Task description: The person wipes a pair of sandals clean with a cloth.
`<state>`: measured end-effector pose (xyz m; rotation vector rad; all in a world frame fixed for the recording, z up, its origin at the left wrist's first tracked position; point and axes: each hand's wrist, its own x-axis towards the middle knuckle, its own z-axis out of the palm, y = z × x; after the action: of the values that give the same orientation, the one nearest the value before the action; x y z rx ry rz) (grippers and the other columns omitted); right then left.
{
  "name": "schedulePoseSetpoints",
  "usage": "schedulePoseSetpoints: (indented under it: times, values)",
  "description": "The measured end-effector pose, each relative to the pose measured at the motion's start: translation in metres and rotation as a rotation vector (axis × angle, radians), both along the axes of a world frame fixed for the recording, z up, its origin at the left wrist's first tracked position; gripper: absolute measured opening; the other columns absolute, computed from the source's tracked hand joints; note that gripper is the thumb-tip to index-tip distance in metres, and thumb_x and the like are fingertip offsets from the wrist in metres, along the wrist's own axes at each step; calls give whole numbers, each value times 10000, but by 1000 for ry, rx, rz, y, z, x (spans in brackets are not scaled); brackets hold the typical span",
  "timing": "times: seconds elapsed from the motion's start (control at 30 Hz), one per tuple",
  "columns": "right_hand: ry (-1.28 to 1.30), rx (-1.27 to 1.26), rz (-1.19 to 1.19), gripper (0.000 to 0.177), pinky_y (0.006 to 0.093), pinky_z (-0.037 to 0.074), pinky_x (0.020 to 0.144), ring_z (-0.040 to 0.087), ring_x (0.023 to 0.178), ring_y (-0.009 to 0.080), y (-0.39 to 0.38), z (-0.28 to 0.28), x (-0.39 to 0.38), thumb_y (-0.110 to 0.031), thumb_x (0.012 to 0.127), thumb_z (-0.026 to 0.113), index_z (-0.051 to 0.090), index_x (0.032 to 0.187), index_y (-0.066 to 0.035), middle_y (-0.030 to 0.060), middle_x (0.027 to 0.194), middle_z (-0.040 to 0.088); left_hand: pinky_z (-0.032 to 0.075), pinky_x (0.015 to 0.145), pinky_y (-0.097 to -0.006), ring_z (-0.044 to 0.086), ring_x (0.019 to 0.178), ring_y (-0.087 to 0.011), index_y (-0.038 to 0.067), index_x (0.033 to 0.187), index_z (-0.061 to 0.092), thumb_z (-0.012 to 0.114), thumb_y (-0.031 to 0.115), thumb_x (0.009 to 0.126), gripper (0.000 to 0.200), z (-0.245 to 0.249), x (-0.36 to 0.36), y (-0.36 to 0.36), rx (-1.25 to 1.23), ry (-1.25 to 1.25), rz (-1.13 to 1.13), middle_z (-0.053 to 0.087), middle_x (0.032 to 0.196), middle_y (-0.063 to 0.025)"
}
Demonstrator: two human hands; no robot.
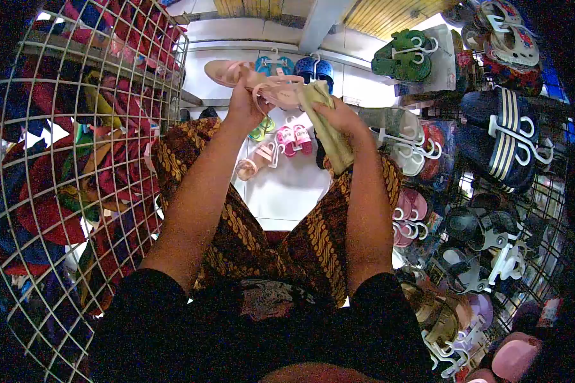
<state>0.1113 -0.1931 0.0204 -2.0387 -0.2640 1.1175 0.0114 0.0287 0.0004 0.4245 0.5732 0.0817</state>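
Note:
My left hand is closed around pale pink strappy sandals, held up in front of me above my knees. In my right hand is a folded yellow-green cloth, its upper end against the right end of the sandals. The lower part of the cloth hangs toward my patterned trouser leg. Beyond the sandals lie teal slippers and blue clogs. Below them on the white tiled floor are small pink sandals, beige sandals and green slippers.
A wire grid stands close on my left, with red and dark goods behind it. To my right, a black rack carries striped slides, green sandals, grey clogs and several other pairs on white hangers.

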Motion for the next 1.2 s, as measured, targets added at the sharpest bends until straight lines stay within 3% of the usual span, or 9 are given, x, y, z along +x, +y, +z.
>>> schedulePoseSetpoints:
  times: [0.1,0.23,0.37,0.53,0.63,0.77,0.9,1.03,1.2]
  values:
    - [-88,-151,157,611,339,504,803,638,867,214,3,-12,1,-536,864,605,606,1207,-31,124,968,677,562,824,-394,632,968,-247,56,1237,453,471,537,949,561,4,0,-6,-46,-55,-64,596,1114,-122]
    - [104,8,-69,498,342,515,772,650,838,227,19,13,-19,-459,878,629,630,1197,-78,121,1019,693,555,839,-401,630,965,-240,51,1239,469,464,483,971,509,-17,1,-9,-38,-130,-135,599,1117,-119]
    - [-109,-135,32,547,392,532,751,690,861,292,9,-2,-10,-537,858,603,665,1098,-50,182,953,699,540,866,-384,613,1011,-233,46,1299,465,474,384,987,460,-6,-1,-16,-25,-103,-97,587,1168,-124]
    - [-131,-68,65,488,337,506,791,643,838,198,21,-24,-21,-447,871,634,668,1086,-10,140,949,699,519,898,-362,595,1047,-245,53,1326,470,464,254,980,401,-5,-7,-21,200,-135,-118,569,1201,-134]
    - [-243,-181,-4,478,334,504,788,634,845,209,14,-25,-12,-432,874,631,664,1096,-9,139,972,694,547,828,-347,628,992,-235,70,1212,538,541,259,935,335,2,-1,-14,-78,-118,-53,625,1112,-103]
    - [-188,18,64,461,348,509,785,654,831,206,19,-22,-26,-414,864,638,664,1109,-24,148,937,702,543,849,-345,619,1010,-236,77,1208,541,518,282,935,342,-23,-2,-10,-48,6,-69,622,1109,-108]
    - [-402,-189,-122,464,451,528,804,659,922,396,19,0,-22,-447,822,660,666,1050,-43,236,1011,672,529,886,-395,609,1020,-262,73,1196,536,521,297,925,352,-5,-2,-10,-50,-37,0,614,1119,-121]
    - [-323,-122,54,449,389,518,780,680,830,281,24,3,-31,-416,836,654,670,1072,-35,186,938,698,516,903,-395,609,1003,-277,69,1120,553,552,362,892,371,4,3,-13,-92,-74,34,616,1066,-120]
    - [-231,-170,-126,482,366,515,779,671,822,259,23,12,-24,-442,831,664,668,1093,-37,176,898,699,509,895,-402,610,978,-262,44,1111,550,583,392,869,425,22,-3,-19,107,-6,35,607,1054,-122]
